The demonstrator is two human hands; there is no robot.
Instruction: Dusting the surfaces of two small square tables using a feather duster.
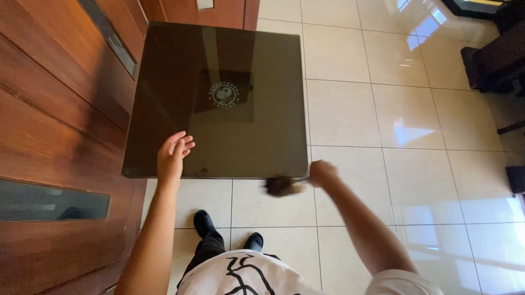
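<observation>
Dark cloth (281, 185) is being dragged along the near tabletop (231, 63) edge, gripped in the right hand (322, 172). Left hand (172, 155) is resting open on the glass. Most of the surface is already looking clean.

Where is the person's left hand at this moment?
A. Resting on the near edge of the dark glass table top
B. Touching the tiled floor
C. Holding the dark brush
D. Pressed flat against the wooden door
A. The left hand lies with its fingers on the near edge of the dark glass table top, while the right hand holds the blurred dark brush at the table's near right corner.
</observation>
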